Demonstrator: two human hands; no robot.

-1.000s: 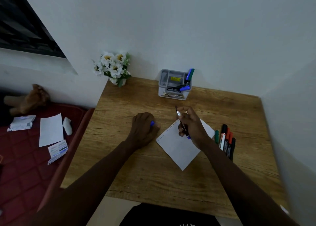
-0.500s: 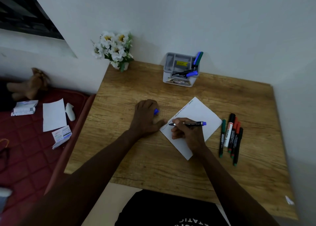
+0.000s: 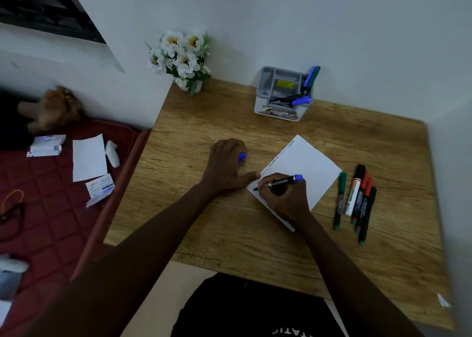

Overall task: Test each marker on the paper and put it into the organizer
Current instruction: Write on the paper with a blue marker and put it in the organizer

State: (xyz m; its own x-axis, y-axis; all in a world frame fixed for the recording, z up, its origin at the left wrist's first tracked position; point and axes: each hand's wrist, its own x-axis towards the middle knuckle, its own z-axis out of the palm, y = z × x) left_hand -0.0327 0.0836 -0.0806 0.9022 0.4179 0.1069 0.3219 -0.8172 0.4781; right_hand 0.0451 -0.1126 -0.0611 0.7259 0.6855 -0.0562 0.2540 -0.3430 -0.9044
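A white sheet of paper [image 3: 306, 168] lies tilted on the wooden table [image 3: 229, 221], with scribbled lines along its upper left edge. My right hand [image 3: 283, 196] grips a black marker with a blue end [image 3: 283, 181], its tip down on the paper's left corner. My left hand [image 3: 227, 166] holds the marker's blue cap [image 3: 242, 157] in curled fingers, thumb at the paper's edge. A grey organizer [image 3: 281, 112] at the back holds several markers [image 3: 304, 91]. Several more markers [image 3: 356, 200] lie side by side right of the paper.
A pot of white flowers [image 3: 182, 58] stands at the table's back left corner. Walls close the table in at the back and right. To the left is a red quilted bed [image 3: 51, 209] with papers, small boxes and a brown soft toy [image 3: 55, 108].
My right hand swung the marker from upright to lying low and brought its tip down at the paper's left corner. My left hand stayed put with the cap. The camera view shifted.
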